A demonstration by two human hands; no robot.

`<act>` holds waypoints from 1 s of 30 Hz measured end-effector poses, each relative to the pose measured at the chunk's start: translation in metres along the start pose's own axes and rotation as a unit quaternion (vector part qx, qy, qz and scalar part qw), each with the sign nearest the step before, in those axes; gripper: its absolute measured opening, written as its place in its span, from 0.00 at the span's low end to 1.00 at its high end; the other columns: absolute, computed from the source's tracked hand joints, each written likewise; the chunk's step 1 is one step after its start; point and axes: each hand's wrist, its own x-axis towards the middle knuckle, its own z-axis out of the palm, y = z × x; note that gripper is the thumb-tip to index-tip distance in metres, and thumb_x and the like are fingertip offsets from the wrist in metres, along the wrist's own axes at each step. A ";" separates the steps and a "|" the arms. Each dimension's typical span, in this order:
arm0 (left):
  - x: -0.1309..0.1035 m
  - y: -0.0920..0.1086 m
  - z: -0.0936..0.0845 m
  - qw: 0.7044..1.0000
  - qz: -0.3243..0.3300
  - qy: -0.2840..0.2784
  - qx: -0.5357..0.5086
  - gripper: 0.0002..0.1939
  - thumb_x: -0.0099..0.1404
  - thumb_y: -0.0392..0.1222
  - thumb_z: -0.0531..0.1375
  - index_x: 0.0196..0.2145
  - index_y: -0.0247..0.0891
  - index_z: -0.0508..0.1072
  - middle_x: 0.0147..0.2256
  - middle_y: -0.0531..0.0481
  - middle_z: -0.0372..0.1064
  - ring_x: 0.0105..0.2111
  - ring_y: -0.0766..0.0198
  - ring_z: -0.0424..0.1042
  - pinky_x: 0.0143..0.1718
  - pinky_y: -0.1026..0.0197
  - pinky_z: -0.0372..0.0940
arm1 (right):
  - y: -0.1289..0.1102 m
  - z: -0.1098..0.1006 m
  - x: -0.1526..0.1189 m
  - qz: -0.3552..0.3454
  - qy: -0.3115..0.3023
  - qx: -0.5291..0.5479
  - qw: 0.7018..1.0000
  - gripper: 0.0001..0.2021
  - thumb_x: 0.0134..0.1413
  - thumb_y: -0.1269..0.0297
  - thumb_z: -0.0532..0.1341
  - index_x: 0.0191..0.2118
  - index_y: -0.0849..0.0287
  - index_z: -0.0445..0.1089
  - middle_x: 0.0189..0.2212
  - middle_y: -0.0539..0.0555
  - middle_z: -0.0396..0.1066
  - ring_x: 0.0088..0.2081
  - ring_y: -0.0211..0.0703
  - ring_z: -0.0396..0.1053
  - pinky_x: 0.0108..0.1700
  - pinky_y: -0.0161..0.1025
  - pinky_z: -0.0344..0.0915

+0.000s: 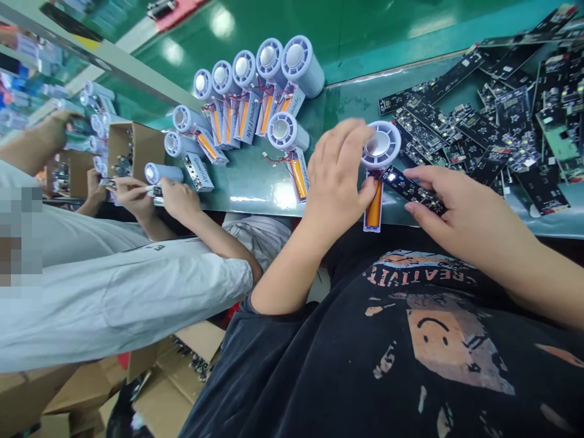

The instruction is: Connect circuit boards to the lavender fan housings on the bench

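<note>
A lavender fan unit (381, 145) with a round vented head lies at the bench edge. Its open handle shows an orange battery (374, 205). My left hand (338, 167) is at the left side of this unit, fingers curved against the head and thumb beside the handle; the fingertips are slightly blurred. Between the thumb and fingers of my right hand (460, 210) is a black circuit board (413, 190), its far end over the top of the handle, with a lit white spot near that end. Thin wires at the joint are partly hidden.
Several fan units (244, 70) stand in a row at the back left, with one more (288, 132) left of my left hand. Black circuit boards (497, 121) are heaped at the right. A co-worker's hands (180, 198) handle parts at the left, near a cardboard box (148, 145).
</note>
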 end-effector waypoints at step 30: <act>-0.019 0.006 -0.018 0.993 -0.061 -0.093 0.036 0.29 0.60 0.39 0.67 0.59 0.38 0.68 0.48 0.43 0.66 0.48 0.54 0.68 0.53 0.51 0.66 | -0.025 -0.015 -0.018 -0.118 0.040 -0.304 0.944 0.17 0.69 0.61 0.55 0.53 0.59 0.77 0.31 0.53 0.73 0.24 0.40 0.65 0.24 0.38 0.45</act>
